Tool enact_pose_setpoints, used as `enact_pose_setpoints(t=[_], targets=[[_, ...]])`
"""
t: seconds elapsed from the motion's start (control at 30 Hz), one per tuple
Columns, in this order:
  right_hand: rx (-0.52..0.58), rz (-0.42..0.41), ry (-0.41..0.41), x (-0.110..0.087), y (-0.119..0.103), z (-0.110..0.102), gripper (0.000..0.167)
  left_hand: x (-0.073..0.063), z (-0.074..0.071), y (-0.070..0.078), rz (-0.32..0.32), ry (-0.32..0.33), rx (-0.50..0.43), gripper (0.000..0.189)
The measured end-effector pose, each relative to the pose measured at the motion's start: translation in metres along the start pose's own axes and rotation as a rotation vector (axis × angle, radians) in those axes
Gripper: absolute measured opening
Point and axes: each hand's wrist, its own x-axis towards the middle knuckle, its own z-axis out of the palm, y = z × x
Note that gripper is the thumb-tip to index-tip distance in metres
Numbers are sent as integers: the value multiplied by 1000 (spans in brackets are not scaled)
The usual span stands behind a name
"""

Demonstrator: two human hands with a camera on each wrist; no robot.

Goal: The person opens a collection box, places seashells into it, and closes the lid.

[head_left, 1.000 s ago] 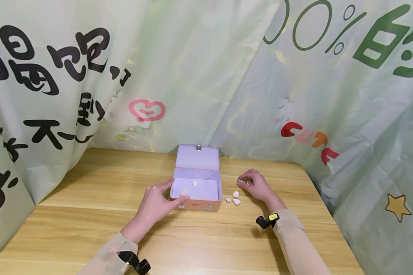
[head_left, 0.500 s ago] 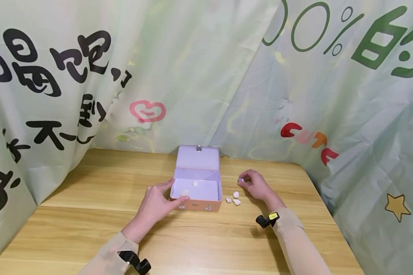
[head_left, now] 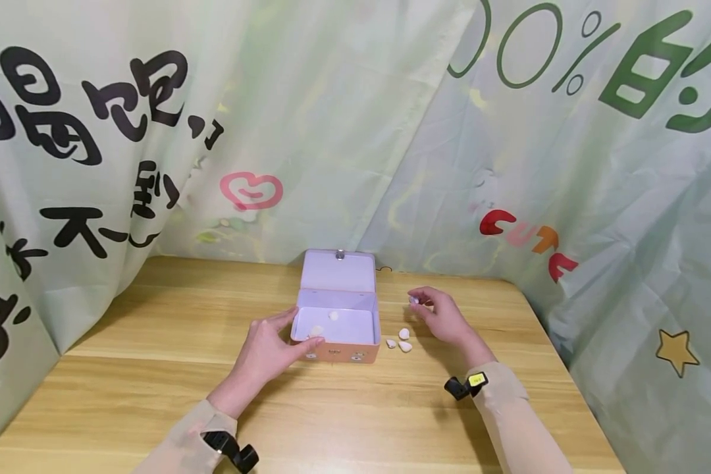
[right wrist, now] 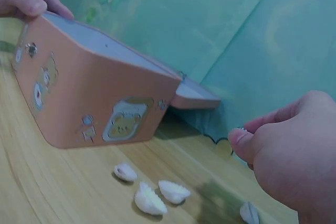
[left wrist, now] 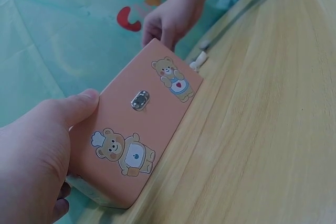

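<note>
A small tin box [head_left: 346,353], orange outside and lilac inside, stands with its hinged lid [head_left: 338,271] tipped back. My left hand [head_left: 266,349] grips its left front corner, thumb on the front rim and fingers along the side. Two pale shells [head_left: 334,316] lie inside the box. To its right, my right hand [head_left: 444,318] pinches a small whitish shell [head_left: 413,300] between thumb and fingertips, above the table; the fingers mostly hide it in the right wrist view. Three white shells [right wrist: 149,199] sit together on the wood beside the box, and another shell [right wrist: 249,212] lies under my right hand.
The wooden table [head_left: 172,388] reaches back to a pale green printed curtain [head_left: 332,131], which also hangs along both sides. The raised lid stands close to the curtain. A metal clasp [left wrist: 140,100] and bear pictures mark the box front.
My right hand has risen slightly from the table with the pinched shell. The left hand keeps its hold on the box, and the three shells beside it stay put.
</note>
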Motion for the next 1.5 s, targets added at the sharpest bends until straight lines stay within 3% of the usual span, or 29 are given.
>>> enact_pose_setpoints(t=[0.17, 0.47, 0.9, 1.5], targets=[[15, 0, -4, 2, -16, 0, 29, 0, -1, 0, 2, 8, 4, 96], [25, -93, -20, 4, -45, 2, 24, -1, -1, 2, 2, 4, 16, 95], [80, -141, -103, 12, -80, 12, 27, 0, -1, 2, 2, 3, 29, 97], [96, -199, -158, 26, -98, 34, 25, 1, 1, -3, 16, 18, 28, 93]])
